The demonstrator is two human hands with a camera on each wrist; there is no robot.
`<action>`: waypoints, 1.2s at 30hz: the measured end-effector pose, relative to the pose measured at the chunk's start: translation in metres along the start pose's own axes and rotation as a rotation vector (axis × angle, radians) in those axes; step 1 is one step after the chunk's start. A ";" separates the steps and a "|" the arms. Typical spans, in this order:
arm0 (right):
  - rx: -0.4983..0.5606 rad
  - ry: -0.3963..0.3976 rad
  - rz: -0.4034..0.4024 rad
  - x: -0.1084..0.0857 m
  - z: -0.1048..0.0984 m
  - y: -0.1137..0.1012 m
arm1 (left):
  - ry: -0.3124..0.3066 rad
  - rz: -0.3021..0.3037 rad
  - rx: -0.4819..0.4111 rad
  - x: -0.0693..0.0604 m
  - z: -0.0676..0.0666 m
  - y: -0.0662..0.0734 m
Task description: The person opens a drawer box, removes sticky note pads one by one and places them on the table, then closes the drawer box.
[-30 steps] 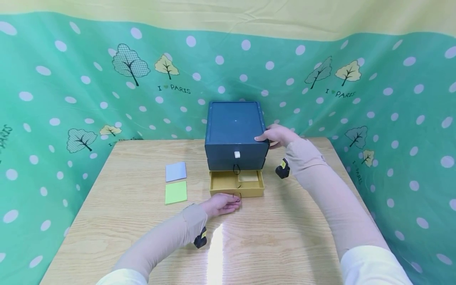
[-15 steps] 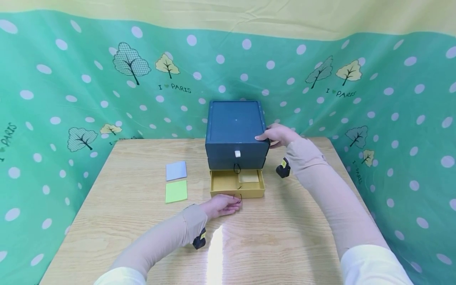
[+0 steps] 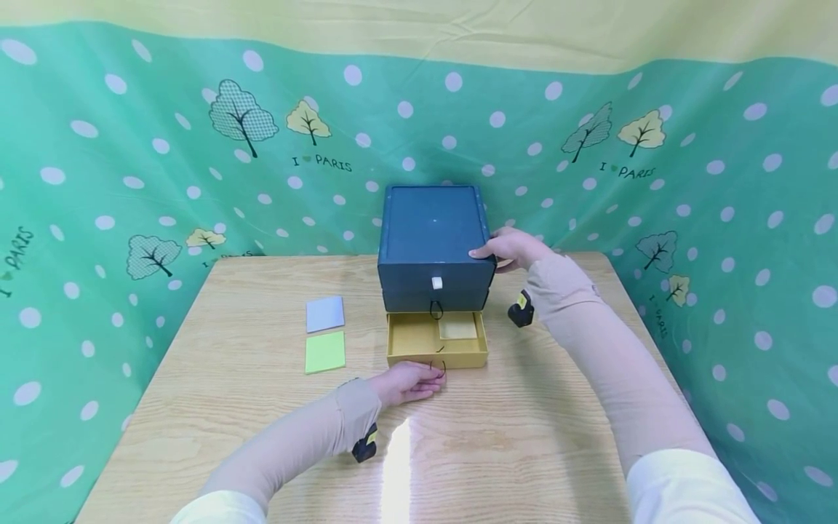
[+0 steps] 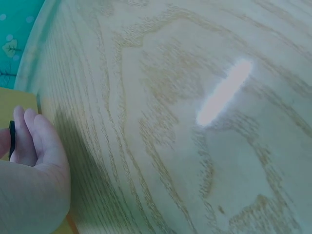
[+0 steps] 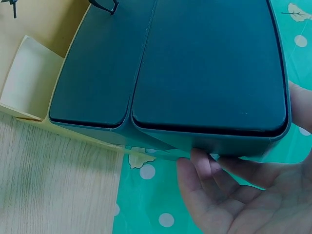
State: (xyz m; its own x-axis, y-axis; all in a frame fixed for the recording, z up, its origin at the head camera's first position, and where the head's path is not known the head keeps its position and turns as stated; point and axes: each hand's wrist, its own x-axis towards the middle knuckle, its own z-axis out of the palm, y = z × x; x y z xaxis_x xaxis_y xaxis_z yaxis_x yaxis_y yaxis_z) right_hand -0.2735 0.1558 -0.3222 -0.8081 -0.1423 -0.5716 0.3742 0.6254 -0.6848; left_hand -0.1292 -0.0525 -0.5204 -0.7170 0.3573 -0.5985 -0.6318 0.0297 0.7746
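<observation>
A stack of dark blue drawer boxes [image 3: 432, 225] stands at the table's back. Its top front has a white knob [image 3: 436, 283]; a black cord loop [image 3: 436, 311] hangs below. At the bottom a yellow drawer [image 3: 406, 360] is pulled out, with a pale cream paper piece [image 3: 456, 327] in its right part. My left hand [image 3: 409, 382] pinches the yellow drawer's black cord pull [image 4: 12, 139] between thumb and fingers. My right hand [image 3: 517, 249] rests on the top box's right side, thumb on the top edge, fingers against the side wall [image 5: 214, 144].
Left of the drawer lie a light blue sticky-note pad [image 3: 325, 314] and a green one [image 3: 325, 353] on the wooden table [image 3: 262, 407]. A green dotted curtain [image 3: 366, 145] stands close behind and to both sides. Black wrist cameras [image 3: 521, 309] hang under the forearms.
The yellow drawer has slid slightly farther out toward me, along with my left hand on its cord. My right hand stays on the blue box.
</observation>
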 end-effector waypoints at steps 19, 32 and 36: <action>0.010 -0.006 -0.018 -0.002 -0.001 0.003 | -0.024 -0.021 -0.006 -0.008 0.002 -0.008; 0.017 -0.005 -0.021 -0.001 -0.001 0.003 | -0.085 -0.018 0.025 -0.016 0.000 -0.010; 0.013 -0.011 -0.024 -0.001 -0.001 0.003 | -0.095 -0.030 0.042 -0.020 0.001 -0.010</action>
State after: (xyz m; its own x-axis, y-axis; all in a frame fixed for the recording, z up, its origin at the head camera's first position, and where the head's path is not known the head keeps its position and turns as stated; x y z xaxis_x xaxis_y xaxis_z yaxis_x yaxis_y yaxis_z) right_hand -0.2720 0.1587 -0.3238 -0.8120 -0.1650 -0.5599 0.3609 0.6118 -0.7038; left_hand -0.1087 -0.0592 -0.5160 -0.6658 0.4423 -0.6010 -0.6381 0.0799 0.7658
